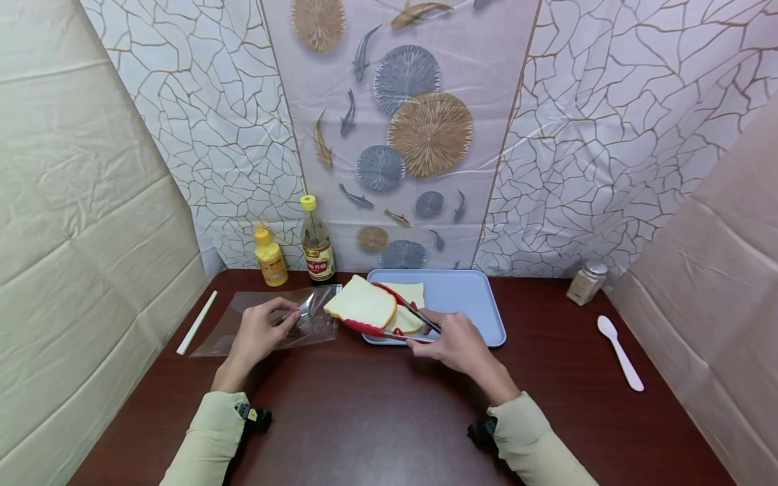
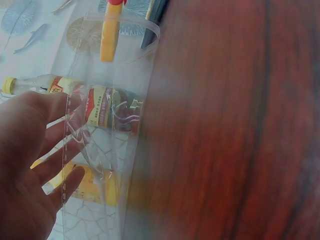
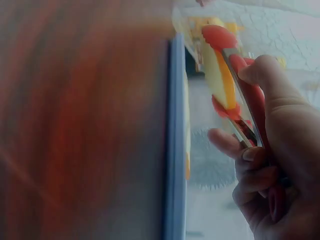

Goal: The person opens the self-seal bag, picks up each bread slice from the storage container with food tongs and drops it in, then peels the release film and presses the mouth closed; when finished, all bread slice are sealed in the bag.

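Observation:
My right hand [image 1: 457, 343] grips a pair of red-tipped tongs [image 3: 250, 90]. Between the tong tips a slice of bread [image 1: 362, 302] is held, raised over the left edge of the blue tray [image 1: 464, 304]. Another bread slice [image 1: 411, 293] lies on the tray, partly hidden behind the held one. To the left, my left hand [image 1: 260, 334] pinches the upper layer of a clear plastic bag [image 2: 107, 165] between thumb and fingers. That bag lies flat on the table, its right end close to the held slice.
Behind the bag stand a yellow squeeze bottle [image 1: 270, 260] and a yellow-capped sauce bottle [image 1: 318, 246]. A white stick [image 1: 197, 322] lies at the left. On the right are a small shaker jar [image 1: 587, 283] and a white spoon [image 1: 620, 353]. Patterned cloth walls enclose the dark table [image 1: 365, 418].

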`<move>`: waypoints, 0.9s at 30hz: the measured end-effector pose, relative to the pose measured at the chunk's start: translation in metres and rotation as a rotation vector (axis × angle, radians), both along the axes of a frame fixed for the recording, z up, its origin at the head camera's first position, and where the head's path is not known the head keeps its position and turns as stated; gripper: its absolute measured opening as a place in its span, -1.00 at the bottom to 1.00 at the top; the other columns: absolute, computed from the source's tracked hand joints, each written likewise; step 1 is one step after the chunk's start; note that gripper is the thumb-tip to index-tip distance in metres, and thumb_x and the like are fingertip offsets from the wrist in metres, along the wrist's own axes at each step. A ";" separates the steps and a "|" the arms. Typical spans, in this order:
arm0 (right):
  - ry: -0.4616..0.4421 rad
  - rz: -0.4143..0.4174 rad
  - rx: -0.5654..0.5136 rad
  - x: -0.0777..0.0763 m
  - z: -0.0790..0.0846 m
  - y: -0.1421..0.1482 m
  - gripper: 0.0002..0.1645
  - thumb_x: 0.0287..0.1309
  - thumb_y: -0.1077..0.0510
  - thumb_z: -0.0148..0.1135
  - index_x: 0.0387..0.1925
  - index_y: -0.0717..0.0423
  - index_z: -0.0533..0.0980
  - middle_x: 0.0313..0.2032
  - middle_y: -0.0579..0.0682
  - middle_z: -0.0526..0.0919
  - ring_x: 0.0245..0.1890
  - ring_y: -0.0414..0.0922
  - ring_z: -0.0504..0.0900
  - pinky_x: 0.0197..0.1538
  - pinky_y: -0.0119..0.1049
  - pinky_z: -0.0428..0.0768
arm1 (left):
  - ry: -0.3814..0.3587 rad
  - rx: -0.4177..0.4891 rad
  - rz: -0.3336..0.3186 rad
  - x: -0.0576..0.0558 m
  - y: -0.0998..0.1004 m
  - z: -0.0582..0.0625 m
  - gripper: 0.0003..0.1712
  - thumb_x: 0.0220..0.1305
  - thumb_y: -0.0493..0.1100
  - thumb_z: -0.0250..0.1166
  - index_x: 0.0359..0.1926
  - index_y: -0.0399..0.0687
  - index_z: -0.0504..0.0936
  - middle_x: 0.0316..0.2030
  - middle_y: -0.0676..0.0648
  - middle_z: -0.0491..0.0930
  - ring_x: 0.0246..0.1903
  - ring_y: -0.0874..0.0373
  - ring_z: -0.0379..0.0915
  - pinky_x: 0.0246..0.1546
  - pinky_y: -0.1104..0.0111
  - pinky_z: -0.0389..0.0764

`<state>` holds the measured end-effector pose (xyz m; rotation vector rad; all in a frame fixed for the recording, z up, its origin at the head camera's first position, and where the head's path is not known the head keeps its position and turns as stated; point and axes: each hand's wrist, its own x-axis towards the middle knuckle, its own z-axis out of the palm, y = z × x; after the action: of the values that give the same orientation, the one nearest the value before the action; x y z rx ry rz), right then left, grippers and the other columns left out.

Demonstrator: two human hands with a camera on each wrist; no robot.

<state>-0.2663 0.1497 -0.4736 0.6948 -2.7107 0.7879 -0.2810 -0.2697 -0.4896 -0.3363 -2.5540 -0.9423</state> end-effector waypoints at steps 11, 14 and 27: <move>-0.033 0.032 0.053 0.008 -0.001 -0.014 -0.18 0.03 -0.30 0.63 0.32 -0.12 0.69 -0.48 -0.24 0.71 -0.46 -0.28 0.52 -0.35 -0.39 0.51 | 0.013 0.027 -0.025 0.000 0.000 0.002 -0.91 0.41 -0.16 0.52 -0.11 0.04 0.82 -0.16 -0.04 0.87 -0.27 -0.03 0.80 -0.21 0.01 0.79; -0.052 0.062 0.053 0.009 0.000 -0.016 -0.20 0.05 -0.31 0.62 0.31 -0.15 0.69 -0.46 -0.37 0.69 -0.50 -0.32 0.48 -0.41 -0.43 0.45 | 0.014 0.041 -0.037 0.001 -0.001 0.001 -0.92 0.40 -0.17 0.52 -0.12 0.03 0.82 -0.10 -0.06 0.87 -0.07 -0.10 0.82 -0.02 -0.11 0.77; -0.181 0.154 0.014 0.001 -0.002 -0.032 -0.23 0.15 -0.32 0.58 0.34 -0.18 0.67 -0.43 -0.41 0.67 -0.59 -0.39 0.31 -0.46 -0.44 0.30 | 0.018 0.075 -0.087 -0.001 -0.003 -0.004 -0.93 0.44 -0.12 0.50 -0.10 0.12 0.81 -0.07 0.04 0.86 -0.01 0.00 0.81 0.04 -0.08 0.77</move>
<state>-0.2651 0.1179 -0.4753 0.8848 -2.8516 0.9094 -0.2823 -0.2731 -0.4940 -0.4346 -2.4979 -1.0590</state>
